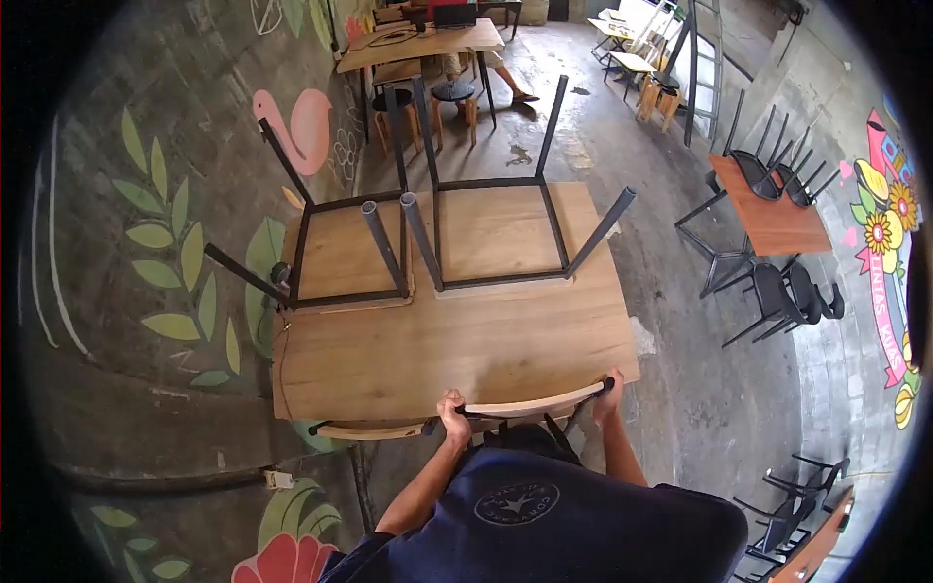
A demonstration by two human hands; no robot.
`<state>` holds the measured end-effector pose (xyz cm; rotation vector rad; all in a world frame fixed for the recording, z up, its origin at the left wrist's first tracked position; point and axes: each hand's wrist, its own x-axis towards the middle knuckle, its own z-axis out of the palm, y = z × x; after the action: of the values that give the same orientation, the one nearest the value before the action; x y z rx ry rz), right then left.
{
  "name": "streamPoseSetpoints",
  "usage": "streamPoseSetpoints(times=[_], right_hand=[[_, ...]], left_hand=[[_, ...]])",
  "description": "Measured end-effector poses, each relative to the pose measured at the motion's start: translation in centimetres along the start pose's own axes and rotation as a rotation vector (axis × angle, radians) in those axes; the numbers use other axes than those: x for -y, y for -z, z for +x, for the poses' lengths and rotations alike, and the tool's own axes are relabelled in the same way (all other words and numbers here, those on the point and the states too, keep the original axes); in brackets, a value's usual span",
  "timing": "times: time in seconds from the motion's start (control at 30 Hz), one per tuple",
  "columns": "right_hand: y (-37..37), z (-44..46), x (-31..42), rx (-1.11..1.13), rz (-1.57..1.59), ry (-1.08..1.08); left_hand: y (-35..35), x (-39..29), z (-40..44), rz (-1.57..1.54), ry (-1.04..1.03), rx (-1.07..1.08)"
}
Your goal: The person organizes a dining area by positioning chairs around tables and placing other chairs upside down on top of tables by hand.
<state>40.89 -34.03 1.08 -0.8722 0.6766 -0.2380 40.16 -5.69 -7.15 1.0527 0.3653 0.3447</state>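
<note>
Both of my hands grip a chair [535,402] by its curved wooden backrest, at the near edge of a wooden table [466,350]. My left hand [453,416] is closed around the backrest's left end. Around the dark right end, my right hand [609,391] is closed too. The chair's seat and legs are mostly hidden by my body. A second chair [374,431] with a similar backrest stands just to the left, against the same edge. On the tabletop lie two upturned square pieces with wooden tops and black legs, one left [350,299] and one right [501,282].
A painted wall [204,194] runs close on the left. Behind is another table [428,47] with stools and a seated person's leg [510,83]. To the right, black chairs [777,296] stand around a reddish table [777,219], with more chairs upturned on it.
</note>
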Motion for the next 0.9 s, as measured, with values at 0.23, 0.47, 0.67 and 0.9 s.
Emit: streamPoseSetpoints(times=[0.23, 0.47, 0.67, 0.9], right_hand=[[6.8, 4.2, -5.2, 0.099, -0.272, 0.232], [6.3, 3.9, -5.6, 0.063, 0.072, 0.020], [6.4, 3.2, -6.2, 0.141, 0.062, 0.079], [5.8, 2.4, -7.0, 0.123, 0.151, 0.044]], left_hand=[[0.0, 0.3, -0.7, 0.002, -0.111, 0.034], [2.1, 0.9, -0.8, 0.244, -0.122, 0.141], [4.0, 1.9, -0.6, 0.319, -0.129, 0.188], [4.4, 1.3, -1.1, 0.501, -0.226, 0.209]])
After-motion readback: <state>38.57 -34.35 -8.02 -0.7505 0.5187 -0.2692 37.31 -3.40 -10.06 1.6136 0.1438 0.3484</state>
